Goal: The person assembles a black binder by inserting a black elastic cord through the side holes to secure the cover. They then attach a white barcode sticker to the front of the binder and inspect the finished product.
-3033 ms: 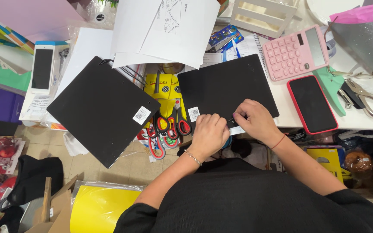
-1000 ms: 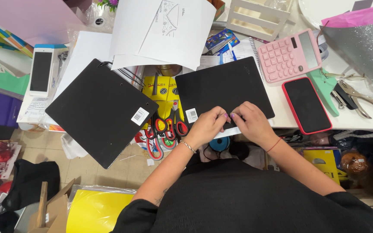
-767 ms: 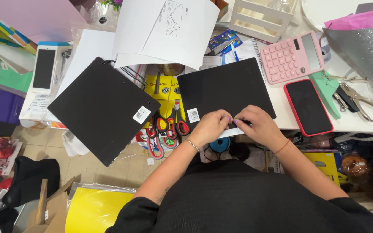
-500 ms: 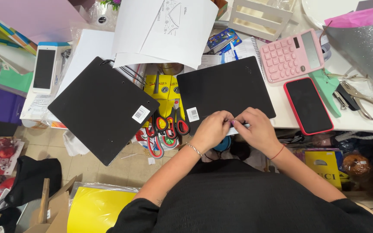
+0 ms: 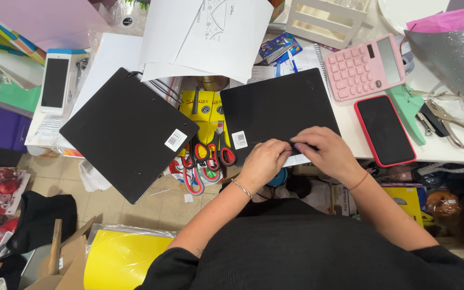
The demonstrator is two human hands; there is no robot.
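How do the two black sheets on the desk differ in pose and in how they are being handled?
The left black sheet lies turned like a diamond, overhanging the desk edge, untouched. The right black sheet lies nearly square to the desk, and the left hand and right hand both rest on its near edge. Both are matte black with a white barcode sticker.

two black sheets (image 5: 277, 110) (image 5: 127, 131), each with a white barcode sticker; pink calculator (image 5: 363, 67); black phone in a red case (image 5: 385, 130); red-handled scissors (image 5: 210, 156) on yellow packaging; silver glitter cone (image 5: 452, 59); yellow paper (image 5: 122, 260) below.
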